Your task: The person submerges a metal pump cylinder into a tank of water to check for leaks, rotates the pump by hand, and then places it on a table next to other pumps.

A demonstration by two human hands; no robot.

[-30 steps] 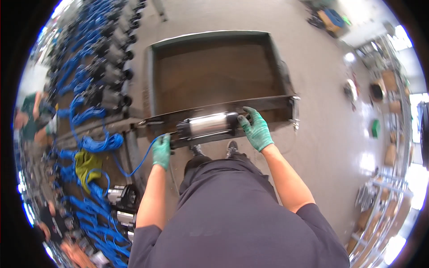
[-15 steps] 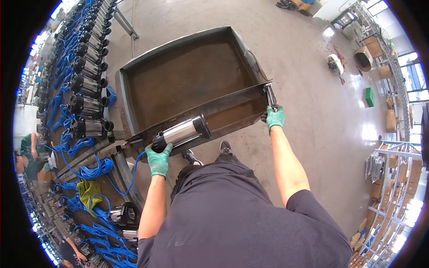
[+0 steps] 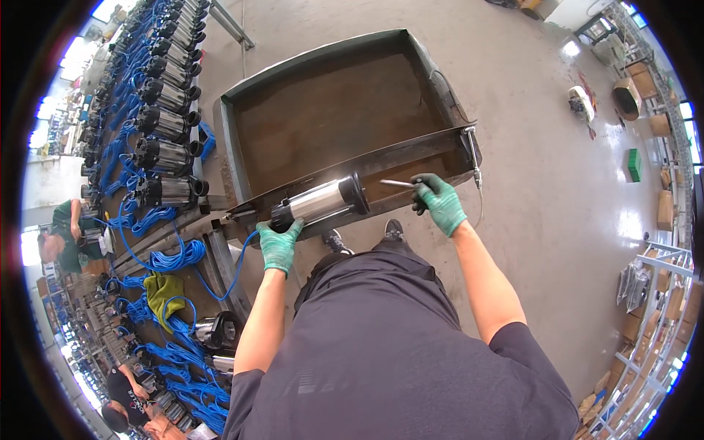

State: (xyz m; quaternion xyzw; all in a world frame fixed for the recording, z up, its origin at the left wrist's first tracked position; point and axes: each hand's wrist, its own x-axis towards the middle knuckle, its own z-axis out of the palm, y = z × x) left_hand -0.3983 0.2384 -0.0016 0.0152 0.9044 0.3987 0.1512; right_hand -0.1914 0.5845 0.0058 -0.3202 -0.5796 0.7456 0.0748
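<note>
A steel-bodied cylindrical pump [image 3: 323, 203] with black ends lies along the near rim of a big rusty metal tank [image 3: 242, 158]. My left hand [image 3: 279, 246], in a green glove, grips the pump's left end, where a blue cable [image 3: 227, 275] comes out. My right hand [image 3: 440, 202], also gloved, is closed around a thin metal tool [image 3: 397, 183] whose tip points left toward the pump's right end cap. My shoes [image 3: 392, 230] show just below the tank's rim.
Rows of similar pumps [image 3: 165, 121] with coiled blue cables [image 3: 172, 260] line the left side. A yellow-green cloth [image 3: 164, 291] lies among them. Other people [image 3: 62, 238] work at the far left. Boxes and shelving [image 3: 660, 220] stand at the right on the concrete floor.
My right hand has left the tank's right corner and come left toward the pump, now holding the thin tool. My left hand stays at the pump's left end.
</note>
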